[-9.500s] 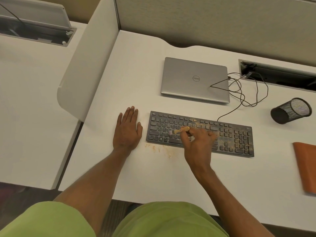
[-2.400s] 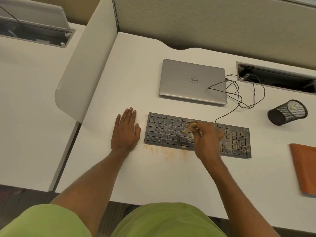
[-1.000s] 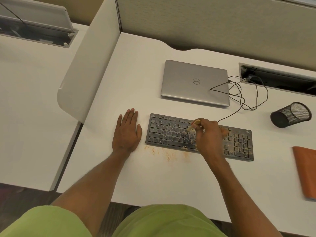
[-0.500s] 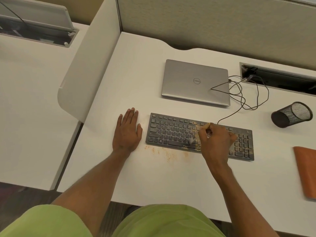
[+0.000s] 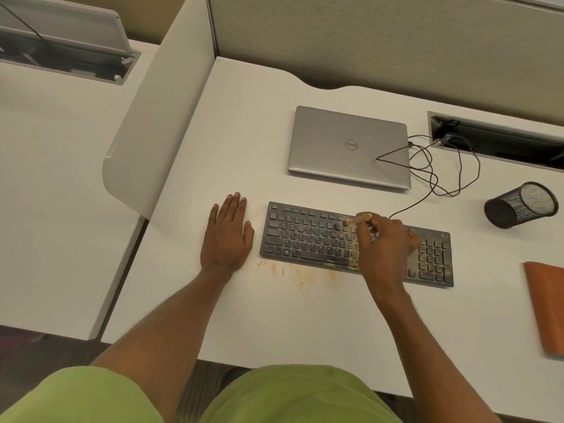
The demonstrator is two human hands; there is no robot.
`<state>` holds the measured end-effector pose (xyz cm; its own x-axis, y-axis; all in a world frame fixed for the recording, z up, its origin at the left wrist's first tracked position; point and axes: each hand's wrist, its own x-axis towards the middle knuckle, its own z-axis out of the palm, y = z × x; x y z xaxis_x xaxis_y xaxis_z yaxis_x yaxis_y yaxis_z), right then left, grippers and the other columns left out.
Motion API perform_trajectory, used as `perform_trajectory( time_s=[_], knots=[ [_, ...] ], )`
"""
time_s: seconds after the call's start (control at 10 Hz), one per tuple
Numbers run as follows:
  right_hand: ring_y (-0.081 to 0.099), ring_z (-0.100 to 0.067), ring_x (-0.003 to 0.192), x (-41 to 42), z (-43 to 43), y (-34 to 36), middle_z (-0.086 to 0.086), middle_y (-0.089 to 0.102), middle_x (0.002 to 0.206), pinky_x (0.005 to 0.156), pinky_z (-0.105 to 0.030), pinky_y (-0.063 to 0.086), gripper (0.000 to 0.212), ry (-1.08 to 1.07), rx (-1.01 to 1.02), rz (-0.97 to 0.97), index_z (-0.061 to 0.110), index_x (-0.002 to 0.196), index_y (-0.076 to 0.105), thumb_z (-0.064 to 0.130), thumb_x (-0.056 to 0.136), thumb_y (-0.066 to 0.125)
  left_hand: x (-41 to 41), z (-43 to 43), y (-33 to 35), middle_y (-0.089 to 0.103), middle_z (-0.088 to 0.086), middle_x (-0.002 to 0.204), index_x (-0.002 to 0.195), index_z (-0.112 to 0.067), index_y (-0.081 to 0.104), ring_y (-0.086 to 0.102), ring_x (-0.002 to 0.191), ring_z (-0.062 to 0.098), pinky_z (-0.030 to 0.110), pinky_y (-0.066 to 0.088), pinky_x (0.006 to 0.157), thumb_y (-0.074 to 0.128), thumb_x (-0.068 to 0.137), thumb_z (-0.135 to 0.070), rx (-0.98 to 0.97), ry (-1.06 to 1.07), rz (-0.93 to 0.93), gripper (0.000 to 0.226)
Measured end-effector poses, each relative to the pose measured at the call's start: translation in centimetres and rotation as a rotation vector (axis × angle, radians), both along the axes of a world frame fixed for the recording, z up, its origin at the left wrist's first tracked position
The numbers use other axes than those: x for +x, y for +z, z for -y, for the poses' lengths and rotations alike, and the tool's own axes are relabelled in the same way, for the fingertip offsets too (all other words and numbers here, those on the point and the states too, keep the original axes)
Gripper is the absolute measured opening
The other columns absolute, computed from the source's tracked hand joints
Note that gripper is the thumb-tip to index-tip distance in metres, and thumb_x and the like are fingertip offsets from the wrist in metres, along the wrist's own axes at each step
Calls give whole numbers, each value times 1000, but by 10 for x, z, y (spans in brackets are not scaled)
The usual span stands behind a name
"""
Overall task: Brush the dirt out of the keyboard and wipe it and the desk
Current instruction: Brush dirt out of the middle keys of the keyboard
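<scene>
Black keyboard (image 5: 308,236) lies flat on the white desk (image 5: 274,315), long side roughly parallel to the near edge, right end angled slightly toward the person. Left hand (image 5: 227,239) rests palm down on the desk just beside the keyboard's left end, fingers straight and close together, thumb nearest the keys; a narrow strip of bare desk shows between thumb and keyboard. It holds nothing. Right hand (image 5: 384,242) is over the middle-right of the keyboard, covering the keys between the letter block and the number pad, fingers curled round a small wooden-handled brush (image 5: 351,221). The brush points left and away, its pale bristles down among the upper key rows near the centre. Tan dirt (image 5: 293,271) is scattered on the desk along the keyboard's near edge, from below its left end toward the right wrist; more tan dust sits on the keys just left of the right hand and on the number pad. Beyond the keyboard: a closed silver laptop (image 5: 348,145). A dark cable (image 5: 433,178) loops between it, the keyboard and a slot (image 5: 500,141) in the desk. A black mesh cup (image 5: 518,206) lies tipped at right; an orange flat item (image 5: 546,303) sits at the far right edge.
</scene>
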<state>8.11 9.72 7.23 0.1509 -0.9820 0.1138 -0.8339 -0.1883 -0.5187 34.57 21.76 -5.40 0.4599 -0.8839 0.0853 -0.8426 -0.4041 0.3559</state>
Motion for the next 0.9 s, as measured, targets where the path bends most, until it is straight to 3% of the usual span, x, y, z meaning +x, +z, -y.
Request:
perform_trajectory(
  time_s=[0.2,0.3,0.5,0.7,0.9],
  knots=[
    [57,-18,82,4,3,-2,9,64,71,85,-39,22,28,-4,28,-28,25,76,68,28,99,54,0,0,1,28,5,172,164,-12,32,17,161,15,42,10,132,33,105,-34,-3,2,6,63],
    [53,-16,87,5,3,4,11,63,76,90,-41,23,22,0,-2,-10,29,86,71,27,101,55,0,0,1,28,5,171,164,-12,32,17,161,15,43,11,132,33,105,-34,-4,1,2,63],
    [58,-21,81,3,2,0,8,62,70,82,-38,20,27,25,40,-73,26,77,65,29,100,50,0,0,1,28,5,172,164,-12,32,17,161,15,43,12,132,34,105,-33,-5,3,1,62],
    [49,-9,96,15,6,10,18,64,88,81,-32,15,16,190,51,51,32,96,69,18,101,61,0,0,1,28,5,171,164,-12,32,18,161,15,43,11,132,35,105,-33,-9,4,4,62],
    [46,-19,96,13,12,7,9,63,87,81,-36,12,39,142,-5,-241,30,90,63,-8,90,55,0,0,1,28,5,171,164,-12,32,18,160,16,43,12,132,34,105,-33,-5,4,4,62]
  ],
)
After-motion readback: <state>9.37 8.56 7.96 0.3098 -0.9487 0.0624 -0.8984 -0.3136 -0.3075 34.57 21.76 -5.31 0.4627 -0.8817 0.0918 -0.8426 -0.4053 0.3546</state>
